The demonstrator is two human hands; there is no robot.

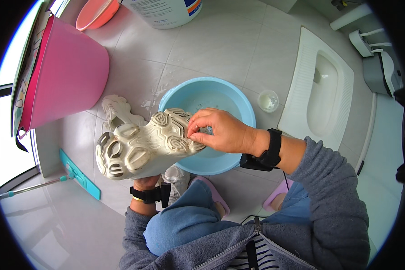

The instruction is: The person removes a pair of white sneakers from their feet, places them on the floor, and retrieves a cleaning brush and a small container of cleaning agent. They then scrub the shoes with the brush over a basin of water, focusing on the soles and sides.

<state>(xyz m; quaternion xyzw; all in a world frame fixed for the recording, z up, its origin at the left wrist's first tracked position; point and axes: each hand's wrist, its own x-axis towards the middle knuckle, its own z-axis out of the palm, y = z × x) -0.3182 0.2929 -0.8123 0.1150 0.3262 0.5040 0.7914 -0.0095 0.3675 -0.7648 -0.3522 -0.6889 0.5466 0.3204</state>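
A chunky off-white sneaker (141, 146) is held sole up, tilted over the near left side of a light blue basin (247, 110). My left hand (146, 182) grips it from below, with the fingers hidden behind the shoe. At the toe end of the grooved sole, my right hand (218, 130) is closed, thumb and fingertips pinched together against the tread. Anything between those fingertips is too small to make out. Water with small dark specks lies in the basin. Another white sneaker (117, 110) rests on the floor behind, and a whitish shoe (176, 177) shows partly beneath the held one.
To the right stand a small clear cup (268, 101) and a white squat toilet (346, 85). A large pink tub (72, 67) occupies the left, near a teal floor squeegee (83, 177). An orange basin (94, 15) and a white bucket (159, 11) sit at the back. Wet patches mark the tiles.
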